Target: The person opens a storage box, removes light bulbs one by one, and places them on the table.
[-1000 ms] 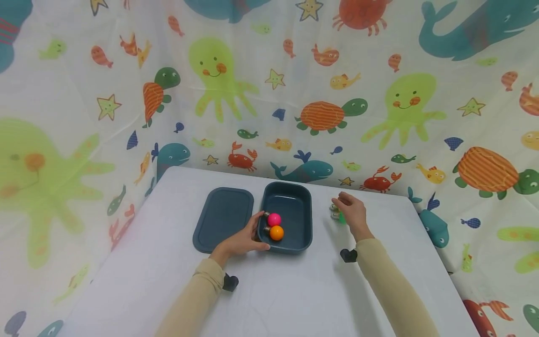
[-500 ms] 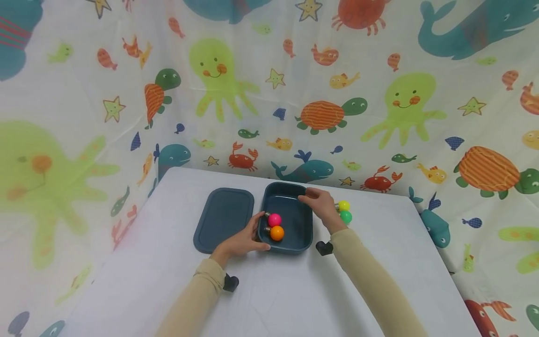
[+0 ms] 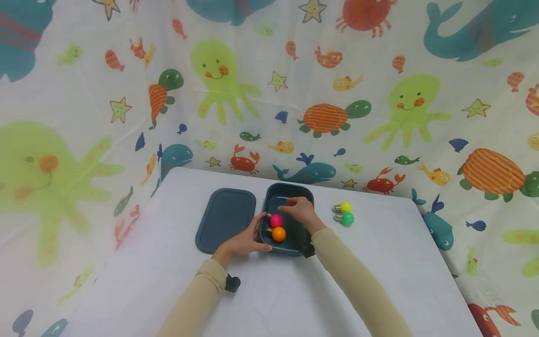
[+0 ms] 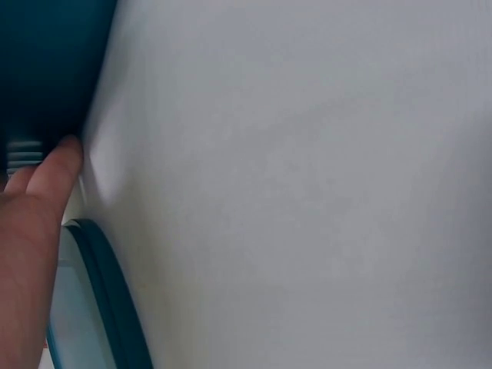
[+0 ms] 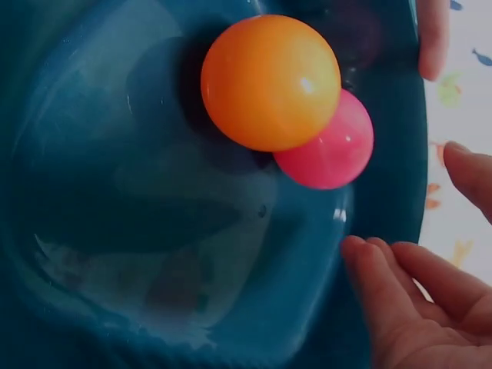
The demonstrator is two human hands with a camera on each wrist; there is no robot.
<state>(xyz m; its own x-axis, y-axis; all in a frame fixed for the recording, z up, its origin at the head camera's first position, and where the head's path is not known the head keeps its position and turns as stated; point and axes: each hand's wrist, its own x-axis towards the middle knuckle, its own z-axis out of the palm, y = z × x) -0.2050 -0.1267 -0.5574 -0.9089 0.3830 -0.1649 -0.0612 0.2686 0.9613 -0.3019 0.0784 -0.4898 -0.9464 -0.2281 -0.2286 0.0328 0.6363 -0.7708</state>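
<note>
A dark teal container (image 3: 306, 220) stands on the white table, with its lid (image 3: 225, 219) lying flat to its left. Inside lie a pink bulb (image 3: 276, 220) and an orange bulb (image 3: 278, 233), which appear large in the right wrist view as the orange bulb (image 5: 270, 81) and the pink bulb (image 5: 330, 146). My left hand (image 3: 258, 234) grips the container's front left rim, thumb (image 4: 50, 184) against the wall. My right hand (image 3: 288, 209) hovers over the container, fingers (image 5: 400, 284) relaxed, holding nothing. A yellow bulb (image 3: 345, 206) and a green bulb (image 3: 347, 218) lie on the table to the right.
The table (image 3: 294, 290) is covered in white and walled on three sides by a curtain (image 3: 379, 93) printed with sea animals. The two loose bulbs lie a short way right of the container.
My right hand has moved left from the yellow and green bulbs to above the container, leaving both bulbs on the table. The left hand has stayed on the rim.
</note>
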